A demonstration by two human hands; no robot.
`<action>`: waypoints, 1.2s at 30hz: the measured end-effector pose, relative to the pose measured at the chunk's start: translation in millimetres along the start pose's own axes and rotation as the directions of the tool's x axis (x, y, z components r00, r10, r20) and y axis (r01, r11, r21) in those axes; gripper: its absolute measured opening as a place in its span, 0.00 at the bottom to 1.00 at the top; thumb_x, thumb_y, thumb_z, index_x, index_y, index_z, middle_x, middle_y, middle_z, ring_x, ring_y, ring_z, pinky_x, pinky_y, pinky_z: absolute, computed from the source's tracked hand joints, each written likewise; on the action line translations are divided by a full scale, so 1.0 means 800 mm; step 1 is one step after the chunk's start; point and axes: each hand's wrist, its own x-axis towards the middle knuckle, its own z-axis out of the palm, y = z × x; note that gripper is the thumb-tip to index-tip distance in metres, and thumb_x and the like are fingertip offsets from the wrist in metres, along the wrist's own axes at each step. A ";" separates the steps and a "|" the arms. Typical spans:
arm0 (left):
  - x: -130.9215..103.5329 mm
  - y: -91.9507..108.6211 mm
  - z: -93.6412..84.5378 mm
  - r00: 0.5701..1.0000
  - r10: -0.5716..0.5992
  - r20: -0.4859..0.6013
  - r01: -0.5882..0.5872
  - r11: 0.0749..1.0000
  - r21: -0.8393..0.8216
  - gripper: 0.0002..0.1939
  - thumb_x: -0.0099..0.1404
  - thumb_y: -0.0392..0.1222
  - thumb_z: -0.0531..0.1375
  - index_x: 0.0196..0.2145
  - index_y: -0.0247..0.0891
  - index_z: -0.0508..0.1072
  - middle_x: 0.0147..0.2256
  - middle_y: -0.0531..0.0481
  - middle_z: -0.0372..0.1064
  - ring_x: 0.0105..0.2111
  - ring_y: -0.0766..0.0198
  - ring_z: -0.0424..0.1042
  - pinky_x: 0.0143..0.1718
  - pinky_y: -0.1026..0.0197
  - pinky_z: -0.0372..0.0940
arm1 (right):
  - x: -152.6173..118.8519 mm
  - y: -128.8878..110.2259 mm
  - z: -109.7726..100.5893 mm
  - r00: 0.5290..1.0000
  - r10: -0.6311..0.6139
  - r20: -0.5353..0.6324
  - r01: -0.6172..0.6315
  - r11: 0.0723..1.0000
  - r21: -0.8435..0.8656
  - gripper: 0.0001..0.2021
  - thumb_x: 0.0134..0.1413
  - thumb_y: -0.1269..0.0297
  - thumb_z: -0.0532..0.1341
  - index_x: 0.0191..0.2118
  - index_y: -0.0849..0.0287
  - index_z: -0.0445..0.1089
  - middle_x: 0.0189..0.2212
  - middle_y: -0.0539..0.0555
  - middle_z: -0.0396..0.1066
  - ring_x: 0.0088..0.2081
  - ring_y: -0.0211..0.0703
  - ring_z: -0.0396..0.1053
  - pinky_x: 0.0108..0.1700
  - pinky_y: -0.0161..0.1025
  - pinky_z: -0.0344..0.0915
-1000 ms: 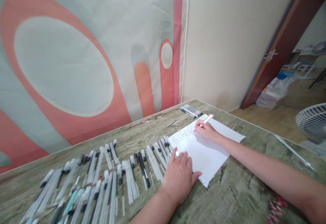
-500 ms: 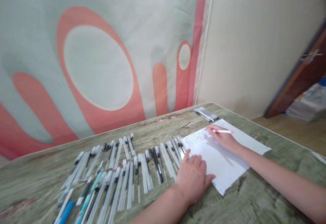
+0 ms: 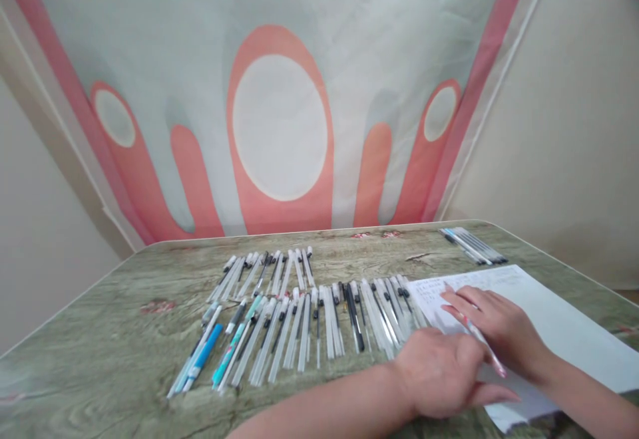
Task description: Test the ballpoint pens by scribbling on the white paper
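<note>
Indoors, a person's right hand (image 3: 502, 322) closes around a white-and-pink pen (image 3: 492, 357) above a white sheet of paper (image 3: 574, 322), the pen slanting from the fingers back toward the wearer. Small lines of handwriting (image 3: 424, 291) show on the sheet, just left of that hand. The left hand (image 3: 442, 366), relaxed and grasping nothing that shows, lies palm down at the paper's near left side, its thumb spread; whether it touches the right hand is unclear from where we stand. Left of the left hand, a long row of mostly clear pens (image 3: 328, 322) crosses the wood-patterned desk (image 3: 124, 322), a blue marker (image 3: 206, 351) near its far end. Another row of pens (image 3: 288, 273) lies behind that one, while a smaller set of pens (image 3: 476, 246) rests beyond the right hand.
</note>
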 end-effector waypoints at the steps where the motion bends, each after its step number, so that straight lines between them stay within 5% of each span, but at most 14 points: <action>1: 0.000 -0.001 -0.001 1.000 -0.013 -0.003 0.013 1.000 -0.022 0.28 0.60 0.62 0.41 0.45 0.37 0.61 0.37 0.46 0.71 0.35 0.59 0.71 0.32 0.61 0.64 | 0.000 -0.002 0.000 1.000 -0.006 0.005 0.006 1.000 0.002 0.10 0.55 0.61 0.53 0.41 0.55 0.69 0.32 0.56 0.69 0.30 0.44 0.67 0.33 0.40 0.61; 17: -0.001 0.005 -0.009 0.997 0.036 0.070 -0.038 0.999 0.030 0.21 0.65 0.53 0.39 0.42 0.38 0.62 0.31 0.48 0.70 0.30 0.63 0.70 0.26 0.65 0.59 | -0.001 -0.016 0.008 1.000 0.006 -0.002 -0.005 0.993 0.117 0.11 0.55 0.64 0.54 0.43 0.56 0.69 0.33 0.56 0.69 0.32 0.43 0.68 0.34 0.39 0.64; 27: 0.003 -0.008 -0.017 0.999 -0.019 0.046 0.018 1.000 0.021 0.23 0.64 0.55 0.41 0.46 0.36 0.59 0.38 0.45 0.67 0.39 0.60 0.67 0.41 0.58 0.60 | 0.008 -0.014 -0.014 0.994 0.034 0.107 -0.082 0.874 0.480 0.16 0.56 0.66 0.51 0.51 0.57 0.62 0.38 0.57 0.69 0.38 0.42 0.68 0.40 0.38 0.65; 32: 0.002 -0.008 -0.020 0.999 -0.051 -0.021 0.050 0.999 -0.010 0.28 0.63 0.54 0.45 0.56 0.36 0.49 0.45 0.44 0.65 0.45 0.61 0.64 0.47 0.56 0.56 | 0.029 0.041 0.001 0.979 0.156 0.132 -0.198 0.885 0.420 0.18 0.56 0.67 0.50 0.53 0.55 0.59 0.45 0.57 0.66 0.42 0.42 0.67 0.42 0.38 0.64; 36: 0.004 -0.009 -0.020 1.000 -0.008 0.030 0.006 0.998 0.063 0.19 0.64 0.51 0.45 0.46 0.39 0.63 0.48 0.46 0.63 0.50 0.61 0.59 0.53 0.54 0.50 | 0.055 0.119 0.032 0.953 0.164 0.253 -0.209 0.964 0.163 0.22 0.53 0.71 0.53 0.55 0.56 0.58 0.48 0.58 0.64 0.45 0.45 0.64 0.45 0.40 0.61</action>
